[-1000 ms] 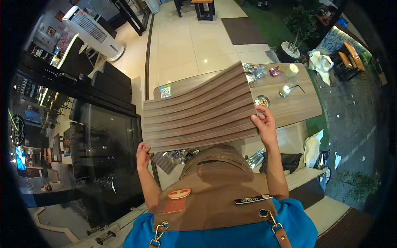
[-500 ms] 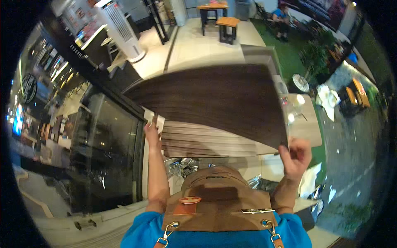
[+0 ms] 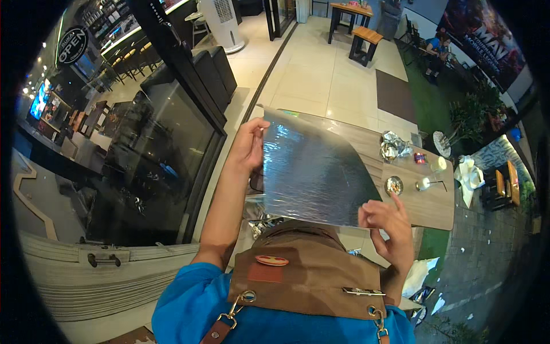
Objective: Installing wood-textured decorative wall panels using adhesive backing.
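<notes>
A shiny silver foil sheet (image 3: 309, 172) hangs between my hands over the near side of a wood-grain table (image 3: 424, 212). Its near edge reaches my apron, and the far right side curves into dark shadow. My left hand (image 3: 249, 146) is closed on the upper left corner, thumb and fingers pinching it. At the lower right corner, my right hand (image 3: 389, 229) grips the edge between bent fingers, partly overlapping the sheet. Much of the tabletop is hidden behind the foil.
On the table's right lie crumpled foil (image 3: 395, 146), a small round dish (image 3: 394, 186) with bits inside, a red packet (image 3: 420, 157) and a lit glass (image 3: 439, 164). A dark-framed glass door (image 3: 143, 172) stands close on my left. A person (image 3: 438, 51) sits far right.
The sheet was stretched out wide and dark, blurred by motion; now its silver face shows and it is drawn in lower and nearer. My left hand has risen and moved right.
</notes>
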Motion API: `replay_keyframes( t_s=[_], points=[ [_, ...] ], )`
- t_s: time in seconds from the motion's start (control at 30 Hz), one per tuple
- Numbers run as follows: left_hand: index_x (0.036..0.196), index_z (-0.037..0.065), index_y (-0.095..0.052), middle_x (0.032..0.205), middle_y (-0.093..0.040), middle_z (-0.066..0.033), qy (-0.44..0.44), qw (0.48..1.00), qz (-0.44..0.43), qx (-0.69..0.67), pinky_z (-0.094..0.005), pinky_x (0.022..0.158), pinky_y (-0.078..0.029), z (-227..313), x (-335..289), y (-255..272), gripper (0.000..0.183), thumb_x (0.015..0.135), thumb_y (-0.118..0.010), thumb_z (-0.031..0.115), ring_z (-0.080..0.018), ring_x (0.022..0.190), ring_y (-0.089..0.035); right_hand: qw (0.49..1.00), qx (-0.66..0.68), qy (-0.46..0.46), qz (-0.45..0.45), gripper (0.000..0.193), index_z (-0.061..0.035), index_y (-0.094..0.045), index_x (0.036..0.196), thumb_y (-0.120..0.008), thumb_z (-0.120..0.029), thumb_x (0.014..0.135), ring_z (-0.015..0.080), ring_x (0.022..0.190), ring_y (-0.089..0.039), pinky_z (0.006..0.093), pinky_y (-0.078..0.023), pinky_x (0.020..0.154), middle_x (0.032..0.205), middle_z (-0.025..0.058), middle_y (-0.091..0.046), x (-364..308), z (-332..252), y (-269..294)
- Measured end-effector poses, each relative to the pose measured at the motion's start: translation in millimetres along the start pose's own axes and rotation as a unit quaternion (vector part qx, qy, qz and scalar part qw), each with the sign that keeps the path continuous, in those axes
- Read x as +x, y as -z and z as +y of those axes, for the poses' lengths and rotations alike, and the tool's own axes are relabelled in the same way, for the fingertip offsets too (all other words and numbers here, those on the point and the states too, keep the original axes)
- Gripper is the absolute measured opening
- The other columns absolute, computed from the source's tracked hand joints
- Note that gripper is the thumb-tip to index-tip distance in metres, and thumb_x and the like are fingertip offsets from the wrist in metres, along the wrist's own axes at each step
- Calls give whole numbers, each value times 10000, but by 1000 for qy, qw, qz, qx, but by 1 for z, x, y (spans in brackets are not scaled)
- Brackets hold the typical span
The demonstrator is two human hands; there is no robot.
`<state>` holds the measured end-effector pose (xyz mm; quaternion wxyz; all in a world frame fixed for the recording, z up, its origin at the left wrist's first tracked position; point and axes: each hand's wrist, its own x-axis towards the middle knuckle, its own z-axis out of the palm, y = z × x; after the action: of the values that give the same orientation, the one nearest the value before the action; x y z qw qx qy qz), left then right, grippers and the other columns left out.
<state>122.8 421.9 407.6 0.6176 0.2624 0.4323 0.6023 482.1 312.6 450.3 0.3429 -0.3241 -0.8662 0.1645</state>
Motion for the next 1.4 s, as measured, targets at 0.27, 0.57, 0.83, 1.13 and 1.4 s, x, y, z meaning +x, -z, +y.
replay_keyframes(
  t_s=[0.27, 0.57, 0.83, 1.13, 1.4],
  points=[
    [1328, 10, -439, 1206, -574, -96, -49, 980, -160, -106, -316, 919, -456, 21, -26, -22, 460, 906, -545, 157, -173, 1048, -579, 998, -5, 17, 58, 555, -23, -628, 1148, -677, 27, 597, 328, 1047, -621, 462, -473, 938, 1166, 150, -633, 60, -72, -71],
    [1215, -32, -595, 1386, -444, -234, -462, 823, -221, 245, -375, 1041, -407, 38, -152, -5, 459, 779, -737, 3, -326, 1308, -456, 956, 74, 8, 285, 524, 34, -629, 1172, -615, 105, 653, 304, 906, -603, 364, -496, 803, 1132, 178, -594, 90, -115, -152],
    [1027, -48, -672, 1353, -460, -264, -421, 850, -204, 242, -457, 1086, -392, 49, -172, 56, 329, 728, -797, 9, -425, 1328, -412, 967, 168, 26, 189, 546, 68, -552, 1268, -667, -30, 742, 351, 984, -600, 381, -485, 871, 1173, 239, -568, 93, -155, -181],
    [993, -4, -681, 1277, -539, -222, -464, 810, -172, 316, -474, 1008, -467, 69, -174, 59, 344, 695, -833, 76, -470, 1248, -482, 949, 248, 11, 193, 251, 59, -664, 1057, -642, 65, 806, 303, 903, -668, 346, -528, 788, 1040, 206, -667, 106, -170, -162],
    [1001, 12, -676, 1112, -616, -166, -537, 744, -144, 371, -446, 863, -544, 83, -170, 49, 345, 689, -815, 58, -404, 1045, -609, 958, 238, -34, 159, 172, 42, -691, 955, -672, 67, 786, 229, 861, -686, 299, -534, 747, 965, 168, -695, 126, -176, -134]
  ],
)
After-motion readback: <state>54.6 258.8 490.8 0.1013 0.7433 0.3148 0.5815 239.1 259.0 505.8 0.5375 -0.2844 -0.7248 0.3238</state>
